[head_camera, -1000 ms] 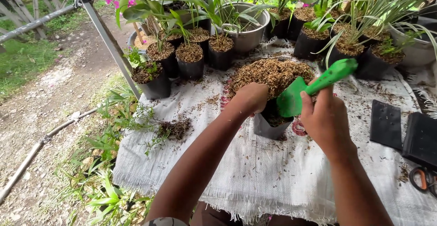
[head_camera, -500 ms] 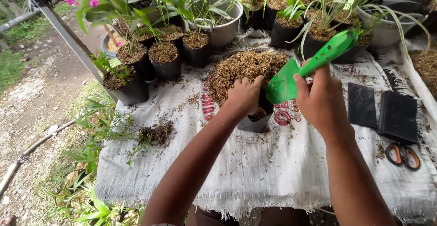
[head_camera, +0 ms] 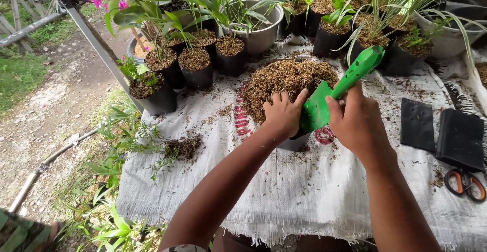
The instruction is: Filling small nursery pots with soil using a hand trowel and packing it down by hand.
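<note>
On the bench, the left hand grips the soft bag; the right hand squeezes the light scoop by its stiff handle.

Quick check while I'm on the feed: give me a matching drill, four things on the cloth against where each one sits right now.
Things:
1. green trowel
2. scissors
3. small black pot
4. uprooted plant clump

Places:
A. far right of the white cloth, near the edge
B. under the left hand
C. left part of the cloth, lying loose
D. in the right hand, blade down at the pot

Pairs: 1-D, 2-A, 3-B, 4-C
</note>
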